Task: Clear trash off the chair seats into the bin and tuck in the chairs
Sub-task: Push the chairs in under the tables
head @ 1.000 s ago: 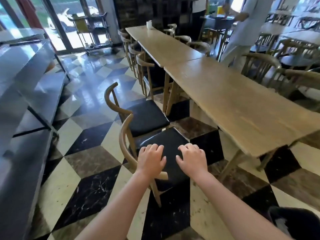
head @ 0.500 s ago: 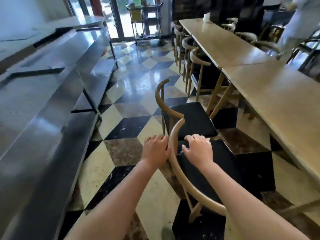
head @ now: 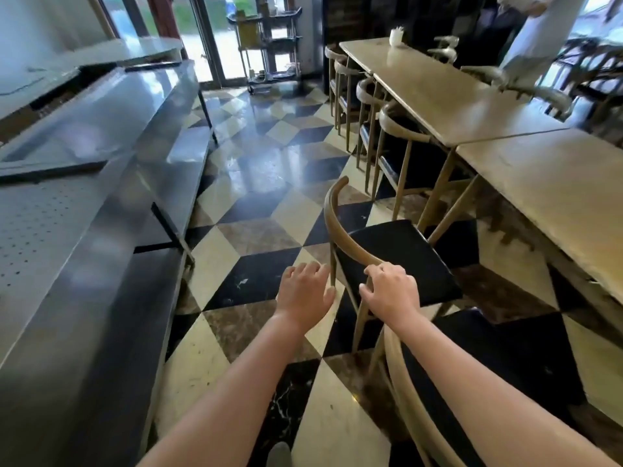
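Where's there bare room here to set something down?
The near table top is bare; the far table is clear except a small white holder at its far end. The pulled-out chair has a bare seat. It is crowded along the tables' edge, where chairs line up.

I see a glossy checkered floor (head: 256, 183) of black, cream and brown marble diamonds running up to the glass doors. On it, near the middle, stands a wooden chair with a black seat (head: 397, 257), pulled out from the near wooden table (head: 556, 197). A second chair's curved back (head: 404, 399) shows at the bottom edge. Further on, a row of chairs (head: 374, 106) sits tucked along the left edge of the far table (head: 448, 92), which carries a small white holder (head: 397, 36) near its far end. A steel counter (head: 84, 197) runs along the floor's left side, and a trolley (head: 266, 45) stands by the doors.
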The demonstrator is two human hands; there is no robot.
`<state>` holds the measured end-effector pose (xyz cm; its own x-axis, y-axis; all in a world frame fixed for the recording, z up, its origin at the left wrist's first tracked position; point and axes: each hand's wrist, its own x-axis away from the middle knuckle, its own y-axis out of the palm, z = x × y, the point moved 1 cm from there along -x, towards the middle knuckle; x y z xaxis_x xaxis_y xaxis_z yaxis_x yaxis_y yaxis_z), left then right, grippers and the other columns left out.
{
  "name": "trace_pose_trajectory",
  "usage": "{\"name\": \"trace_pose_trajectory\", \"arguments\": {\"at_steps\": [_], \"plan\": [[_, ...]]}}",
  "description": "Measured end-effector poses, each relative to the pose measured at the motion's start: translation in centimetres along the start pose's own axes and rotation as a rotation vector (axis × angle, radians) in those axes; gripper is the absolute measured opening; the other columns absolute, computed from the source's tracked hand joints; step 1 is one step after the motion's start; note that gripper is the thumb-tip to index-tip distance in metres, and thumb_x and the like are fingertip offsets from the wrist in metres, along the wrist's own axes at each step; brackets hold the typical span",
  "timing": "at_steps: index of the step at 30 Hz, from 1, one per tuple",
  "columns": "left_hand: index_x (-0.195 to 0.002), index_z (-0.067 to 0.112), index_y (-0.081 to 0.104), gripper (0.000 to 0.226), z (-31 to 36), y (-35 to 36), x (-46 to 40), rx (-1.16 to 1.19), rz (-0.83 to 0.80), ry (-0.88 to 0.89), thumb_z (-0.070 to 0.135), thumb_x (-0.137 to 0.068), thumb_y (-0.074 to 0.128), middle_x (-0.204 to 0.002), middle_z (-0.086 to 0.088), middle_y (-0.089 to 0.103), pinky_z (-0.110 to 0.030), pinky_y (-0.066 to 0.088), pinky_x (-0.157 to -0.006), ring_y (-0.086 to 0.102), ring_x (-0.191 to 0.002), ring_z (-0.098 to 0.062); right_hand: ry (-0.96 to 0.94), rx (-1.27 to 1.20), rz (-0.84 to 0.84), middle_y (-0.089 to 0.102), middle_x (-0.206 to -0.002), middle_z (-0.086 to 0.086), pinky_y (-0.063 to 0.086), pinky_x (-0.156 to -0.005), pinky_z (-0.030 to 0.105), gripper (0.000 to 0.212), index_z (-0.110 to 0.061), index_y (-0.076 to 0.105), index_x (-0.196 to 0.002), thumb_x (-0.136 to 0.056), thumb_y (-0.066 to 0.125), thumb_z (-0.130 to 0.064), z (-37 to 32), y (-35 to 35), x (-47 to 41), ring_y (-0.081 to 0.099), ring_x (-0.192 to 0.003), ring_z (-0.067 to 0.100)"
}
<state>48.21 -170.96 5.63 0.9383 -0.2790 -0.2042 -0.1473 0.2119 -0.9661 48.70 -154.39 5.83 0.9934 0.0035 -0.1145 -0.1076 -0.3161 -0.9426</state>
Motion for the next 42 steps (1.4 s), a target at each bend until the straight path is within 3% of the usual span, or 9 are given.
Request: {"name": "trace_pose_trajectory", "arguments": {"at_steps": [6, 16, 24, 32, 38, 42], "plan": [[-0.118, 0.016, 0.057, 0.037, -7.4, -0.7, -6.5, 0.033, -0.029, 0.148, 0.036, -0.087, 0.057, -0.121, -0.006, 0.064, -0.042, 0.042, -0.099, 0.059, -0.112, -0.027, 0.125, 0.029, 0.095, 0.064, -0.104, 0.003, 0.044, -0.077, 0.035, 0.028, -0.021, 0.062, -0.108, -0.086, 0.057, -0.038, -4.9, 2.6, -5.5, 0.058, -0.095, 0.021], [-0.123, 0.02, 0.054, 0.038, -13.5, 1.8, -15.4, 0.095, -0.112, 0.332, 0.037, -0.089, 0.057, -0.128, -0.003, 0.06, -0.042, 0.039, -0.104, 0.054, -0.12, -0.024, 0.331, 0.046, 0.097, 0.061, -0.104, 0.005, 0.047, -0.082, 0.037, 0.033, -0.017, 0.058, -0.113, -0.086, 0.058, -0.035, -7.0, 6.3, -12.9, 0.056, -0.097, 0.021], [-0.126, 0.019, 0.052, 0.037, -16.0, 5.1, -25.4, 0.046, -0.237, 0.49, 0.037, -0.093, 0.049, -0.132, -0.002, 0.057, -0.043, 0.034, -0.11, 0.048, -0.126, -0.022, 0.417, 0.058, 0.112, 0.061, -0.101, 0.001, 0.046, -0.078, 0.032, 0.031, -0.021, 0.057, -0.113, -0.087, 0.057, -0.037, -5.6, 10.6, -21.1, 0.056, -0.091, 0.017], [-0.128, 0.02, 0.051, 0.037, -17.7, 8.3, -33.8, 0.012, -0.313, 0.666, 0.035, -0.094, 0.048, -0.133, 0.0, 0.055, -0.039, 0.034, -0.11, 0.048, -0.125, -0.019, 0.565, 0.052, 0.064, 0.058, -0.118, -0.001, 0.046, -0.091, 0.032, 0.041, -0.023, 0.05, -0.127, -0.089, 0.054, -0.039, -5.1, 12.4, -26.2, 0.053, -0.107, 0.016], [-0.13, 0.022, 0.048, 0.039, -17.8, 13.2, -38.1, -0.014, -0.432, 0.852, 0.035, -0.093, 0.05, -0.136, 0.001, 0.052, -0.038, 0.028, -0.112, 0.043, -0.13, -0.019, 0.724, 0.116, 0.014, 0.058, -0.111, -0.001, 0.045, -0.085, 0.032, 0.039, -0.023, 0.051, -0.124, -0.088, 0.054, -0.037, -5.7, 15.6, -27.8, 0.054, -0.1, 0.018], [-0.136, 0.022, 0.039, 0.048, -18.0, 16.1, -40.5, -0.015, -0.513, 0.999, 0.033, -0.092, 0.053, -0.146, -0.001, 0.041, -0.041, 0.026, -0.114, 0.032, -0.137, -0.022, 0.884, 0.104, -0.026, 0.051, -0.132, 0.004, 0.041, -0.097, 0.037, 0.057, -0.022, 0.037, -0.138, -0.088, 0.057, -0.04, -6.2, 17.8, -29.1, 0.049, -0.116, 0.021]]}}
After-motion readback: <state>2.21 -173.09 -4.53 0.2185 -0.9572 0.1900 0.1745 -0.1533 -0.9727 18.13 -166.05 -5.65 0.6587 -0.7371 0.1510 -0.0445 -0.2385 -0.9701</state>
